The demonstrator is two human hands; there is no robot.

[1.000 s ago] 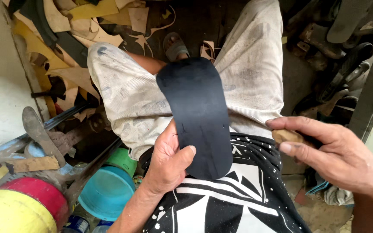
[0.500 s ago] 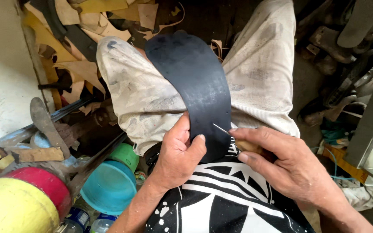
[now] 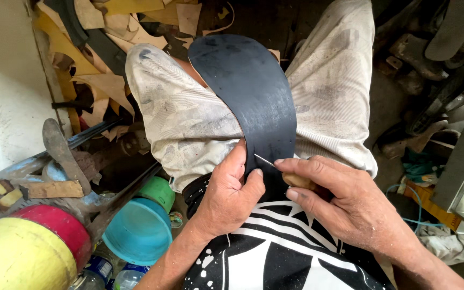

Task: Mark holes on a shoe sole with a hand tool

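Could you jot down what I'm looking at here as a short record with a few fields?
Setting: cluttered workshop floor, seen from above a seated person's lap
Left hand: grips the near end of a black sole-shaped sheet lying across the lap
Right hand: holds a wooden-handled awl, its thin metal tip touching the sheet's edge
Lap: pale stained shorts
Nearby left: blue bowl, green cup, yellow container
Background: leather scraps

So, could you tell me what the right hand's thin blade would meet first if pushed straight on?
The right hand points its blade left; it would likely meet the black sole edge, then the left hand's thumb.
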